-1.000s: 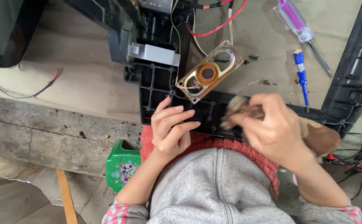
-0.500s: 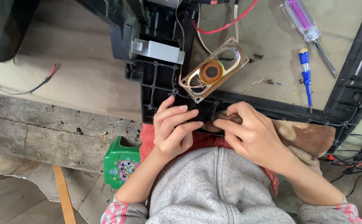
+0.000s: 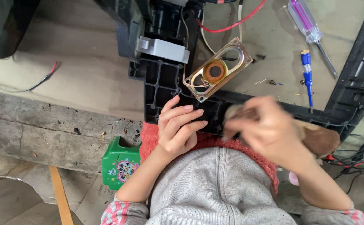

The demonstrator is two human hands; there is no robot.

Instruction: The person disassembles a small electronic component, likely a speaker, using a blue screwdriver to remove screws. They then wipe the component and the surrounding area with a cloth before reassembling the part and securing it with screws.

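**Black plastic frame being steadied while it is being brushed**

The black plastic frame [image 3: 165, 89] is being held down by the left hand [image 3: 177, 127], whose fingers are lying spread and slightly curled across its ribbed near edge, pinching nothing. The right hand [image 3: 269, 129] is blurred with motion; it is being closed around what looks like a brown brush [image 3: 319, 139], whose bristle end [image 3: 234, 113] is being worked just beside the left fingertips. How tightly it is being gripped cannot be told.

For the step to be done well, the frame is best kept pinned flat, and short strokes are best directed away from the left fingers. Just beyond both hands an oval speaker [image 3: 217, 70] is lying on the frame, and its red wire [image 3: 232, 26] is being left slack; the strokes should be kept clear of its cone. Farther off, beyond the right hand, a purple screwdriver [image 3: 309, 23] and a blue screwdriver [image 3: 307, 75] are lying on the bench.
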